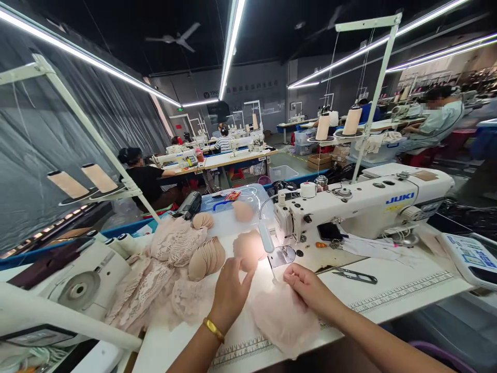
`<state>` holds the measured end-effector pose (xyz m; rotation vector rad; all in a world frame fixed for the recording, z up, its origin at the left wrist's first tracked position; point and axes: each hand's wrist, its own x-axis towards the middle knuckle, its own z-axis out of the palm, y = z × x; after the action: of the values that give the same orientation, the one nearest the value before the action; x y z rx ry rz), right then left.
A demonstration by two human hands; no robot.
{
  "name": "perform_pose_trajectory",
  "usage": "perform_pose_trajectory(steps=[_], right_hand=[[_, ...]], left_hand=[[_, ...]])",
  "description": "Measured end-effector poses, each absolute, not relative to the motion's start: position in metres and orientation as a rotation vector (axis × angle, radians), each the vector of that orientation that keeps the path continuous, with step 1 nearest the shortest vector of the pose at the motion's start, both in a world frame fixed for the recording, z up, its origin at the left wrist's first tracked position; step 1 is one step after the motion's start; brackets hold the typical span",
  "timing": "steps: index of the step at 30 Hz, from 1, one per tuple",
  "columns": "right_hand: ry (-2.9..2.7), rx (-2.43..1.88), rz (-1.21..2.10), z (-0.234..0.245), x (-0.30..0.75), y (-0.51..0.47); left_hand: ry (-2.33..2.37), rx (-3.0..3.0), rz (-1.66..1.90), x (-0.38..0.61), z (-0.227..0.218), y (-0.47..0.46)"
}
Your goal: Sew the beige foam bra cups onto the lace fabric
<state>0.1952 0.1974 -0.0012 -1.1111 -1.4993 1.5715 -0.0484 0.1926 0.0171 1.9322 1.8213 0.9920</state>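
Note:
My right hand (306, 291) is closed in a pinch at the upper edge of a sheer pale-pink fabric piece (285, 321), which hangs toward the table's front edge. My left hand (232, 292), wearing a gold bracelet (213, 330), has its thumb apart from its bent fingers. Its fingertips are at the lower edge of a beige bra cup (248, 247) lit by the machine lamp; whether they touch it is unclear. A white sewing machine (361, 202) stands just beyond, its needle plate (283, 254) between and above my hands.
Left of my hands lie a row of stacked beige cups (207, 258) and a heap of pink lace (171, 246). Thread snips (355, 275) and a black phone (330, 231) lie to the right. A clear plastic bin (256, 199) sits behind the table. Thread stands rise on both sides.

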Motion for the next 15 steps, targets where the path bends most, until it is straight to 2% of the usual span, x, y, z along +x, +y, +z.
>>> perform_pose_trajectory(steps=[4,8,15], right_hand=[[-1.512,-1.144,1.539,-0.024,0.193,0.222],[-1.537,-1.045,1.495,-0.027,0.198,0.225],[-1.494,-1.001,1.521,-0.024,0.203,0.224]], left_hand=[[1.819,2.174,1.023,-0.043,0.011,0.231],[1.774,2.266,1.067,-0.047,0.005,0.246],[1.824,2.010,1.338,-0.069,0.027,0.226]])
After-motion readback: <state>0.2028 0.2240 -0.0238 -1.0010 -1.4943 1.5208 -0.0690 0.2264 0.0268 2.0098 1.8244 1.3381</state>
